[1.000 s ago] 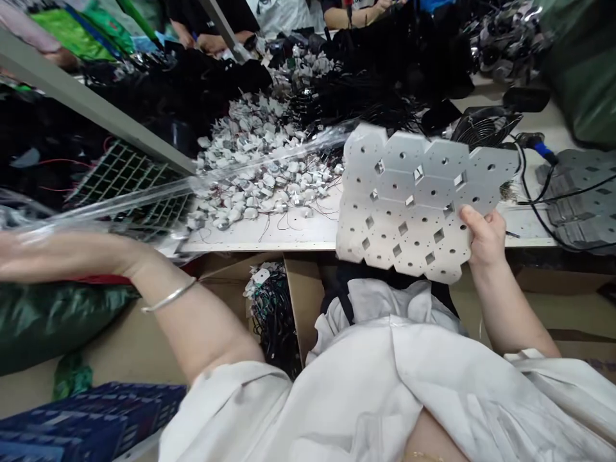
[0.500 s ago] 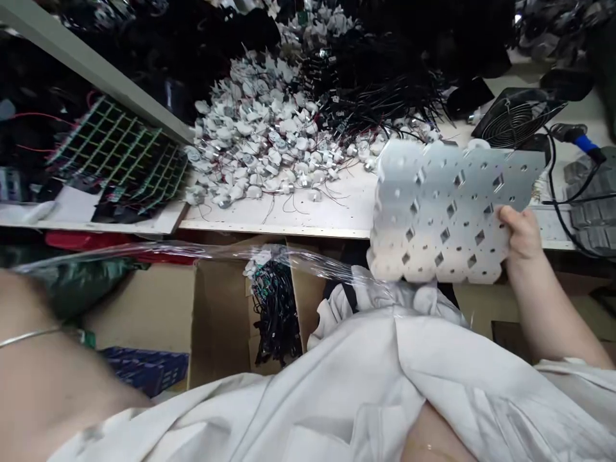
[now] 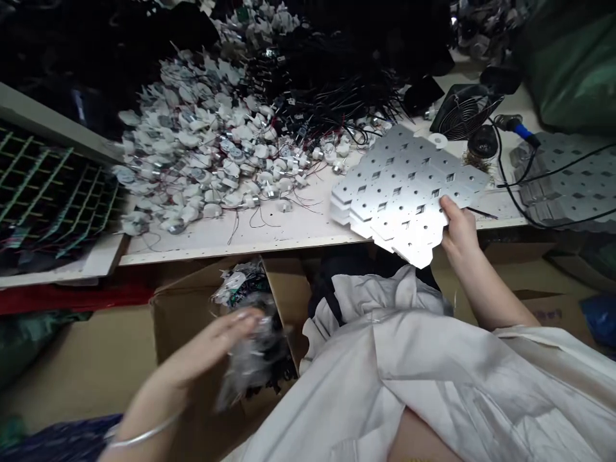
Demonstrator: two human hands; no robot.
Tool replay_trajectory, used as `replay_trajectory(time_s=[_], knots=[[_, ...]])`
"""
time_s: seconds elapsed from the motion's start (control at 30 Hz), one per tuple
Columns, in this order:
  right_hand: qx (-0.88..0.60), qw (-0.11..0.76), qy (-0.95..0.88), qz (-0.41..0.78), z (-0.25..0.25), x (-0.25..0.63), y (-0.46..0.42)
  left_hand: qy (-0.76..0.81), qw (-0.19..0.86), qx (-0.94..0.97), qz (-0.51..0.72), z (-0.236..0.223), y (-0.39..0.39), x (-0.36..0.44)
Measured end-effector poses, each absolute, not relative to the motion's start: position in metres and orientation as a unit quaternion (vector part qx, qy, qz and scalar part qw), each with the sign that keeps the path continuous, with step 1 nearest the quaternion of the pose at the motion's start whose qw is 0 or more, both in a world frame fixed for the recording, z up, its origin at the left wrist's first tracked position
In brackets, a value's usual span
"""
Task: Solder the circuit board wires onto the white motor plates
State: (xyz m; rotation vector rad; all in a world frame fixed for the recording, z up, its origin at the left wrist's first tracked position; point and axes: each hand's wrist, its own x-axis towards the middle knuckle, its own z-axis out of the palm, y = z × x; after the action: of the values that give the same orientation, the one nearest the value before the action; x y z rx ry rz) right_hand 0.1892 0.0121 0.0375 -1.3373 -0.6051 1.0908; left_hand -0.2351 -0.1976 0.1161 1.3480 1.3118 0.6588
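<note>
Right hand: thumb and fingers pressed together, pinching the near edge of the sheet.

Perforated aluminium sheet: thin, matte silver metal with a scalloped, notched outline, punched with round holes and small diamond-shaped windows. It lies tilted over the bench's front edge, its near corner overhanging and its far side just beside the white parts.

Left hand: fingers extended and loosely spread, low over the cardboard box. It is blurred, so I cannot tell whether it pinches the film.

Clear plastic film: crumpled, glossy and translucent, just below the left hand's fingers, in front of the box's opening.

Left wrist: a thin silver bangle.

Cardboard box: open, brown corrugated flaps, with small parts and dark wires heaped inside.

Workbench: pale board with a straight front edge, some open surface between the parts and the sheet.

Beyond: a heap of round white wired components, a tangle of black cables, a wire-guarded fan.

Right side: a stack of similar perforated sheets, crossed by a black cord, and a blue-handled tool.

Left side: a green-lined grid panel.

Body: a white garment fills the lower frame, close under both forearms.
</note>
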Motion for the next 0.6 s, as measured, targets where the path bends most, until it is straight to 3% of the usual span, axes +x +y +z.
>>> replay_trajectory(time_s=[0.1,0.27,0.4,0.5,0.57,0.6], knots=[[-0.578,0.575,-0.289,0.502,0.032,0.185,-0.002,0.45,0.646,0.581,0.208,0.099,-0.184,-0.196],[-0.584,0.551,-0.235,0.549,0.039,0.169,0.0,0.265,0.542,0.764,0.227,0.116,-0.132,-0.12],[-0.59,0.45,-0.193,0.642,0.055,0.171,0.01,0.096,0.529,0.792,0.288,0.142,-0.099,-0.069],[-0.606,0.316,-0.25,0.686,0.065,0.195,0.021,0.076,0.5,0.772,0.384,0.144,-0.086,-0.033],[-0.644,0.24,-0.307,0.659,0.073,0.218,0.024,0.1,0.465,0.761,0.442,0.139,-0.08,-0.011],[-0.663,0.248,-0.334,0.623,0.078,0.229,0.022,0.113,0.454,0.753,0.463,0.135,-0.077,-0.002]])
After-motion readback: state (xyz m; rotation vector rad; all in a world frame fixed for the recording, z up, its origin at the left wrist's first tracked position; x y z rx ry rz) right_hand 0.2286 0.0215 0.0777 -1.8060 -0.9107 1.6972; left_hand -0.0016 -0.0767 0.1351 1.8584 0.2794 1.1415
